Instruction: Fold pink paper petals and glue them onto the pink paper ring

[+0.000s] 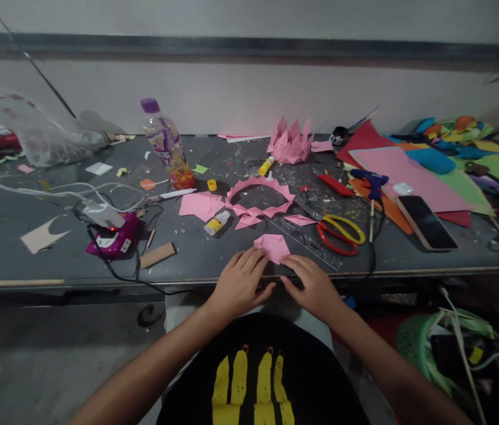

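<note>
A small folded piece of pink paper (274, 248) lies near the table's front edge. On its left side rest the fingertips of my left hand (243, 276), fingers stretched and thumb apart. My right hand (313, 288) touches the paper's lower right corner, with its thumb held away from the fingers. Just beyond is a ring of folded pink paper (259, 211), and a pink folded piece (301, 220) lies beside scissors (341, 234) with red and yellow handles. A small glue bottle (217, 224) and a pink sheet (200, 205) are left of the ring.
A spiky pink paper flower (291, 141) stands at the back, near a yellow glue tube (266, 166). To the right are a glue gun (371, 181), a phone (426, 222) and coloured paper (421, 174). A drink bottle (167, 144) and a purple power strip (116, 236) with cables stand left.
</note>
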A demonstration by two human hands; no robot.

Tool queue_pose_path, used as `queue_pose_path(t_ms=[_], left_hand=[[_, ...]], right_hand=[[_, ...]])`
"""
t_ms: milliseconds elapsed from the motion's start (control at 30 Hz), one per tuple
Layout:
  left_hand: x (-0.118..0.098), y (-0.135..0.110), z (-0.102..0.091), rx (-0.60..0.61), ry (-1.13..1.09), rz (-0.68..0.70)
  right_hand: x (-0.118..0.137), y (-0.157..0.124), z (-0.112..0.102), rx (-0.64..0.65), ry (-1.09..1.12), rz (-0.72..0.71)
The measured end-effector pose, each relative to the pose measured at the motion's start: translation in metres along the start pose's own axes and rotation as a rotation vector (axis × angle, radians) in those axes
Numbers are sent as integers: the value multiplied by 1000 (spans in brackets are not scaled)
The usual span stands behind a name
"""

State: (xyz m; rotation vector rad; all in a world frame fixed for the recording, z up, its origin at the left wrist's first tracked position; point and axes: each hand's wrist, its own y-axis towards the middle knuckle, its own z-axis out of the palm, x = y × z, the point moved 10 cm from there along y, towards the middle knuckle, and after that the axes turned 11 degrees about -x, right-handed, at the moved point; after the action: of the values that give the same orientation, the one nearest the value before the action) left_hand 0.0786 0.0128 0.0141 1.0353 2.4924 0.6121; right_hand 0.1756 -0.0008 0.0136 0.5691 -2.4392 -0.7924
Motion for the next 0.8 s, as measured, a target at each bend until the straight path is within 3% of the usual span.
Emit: queue_pose_path(t_ms=[100,267,500,800], left_hand=[[-12,-4,6,5,-24,74],[-10,-8,10,44,-19,40],[-9,-8,10,41,-28,35],[-9,-10,9,27,-5,60]], right_hand=[[2,1,-1,6,-5,-10],[-10,9,-3,73,70,7],[-22,12,0,153,-64,-164],[-15,13,-3,123,-94,-193]])
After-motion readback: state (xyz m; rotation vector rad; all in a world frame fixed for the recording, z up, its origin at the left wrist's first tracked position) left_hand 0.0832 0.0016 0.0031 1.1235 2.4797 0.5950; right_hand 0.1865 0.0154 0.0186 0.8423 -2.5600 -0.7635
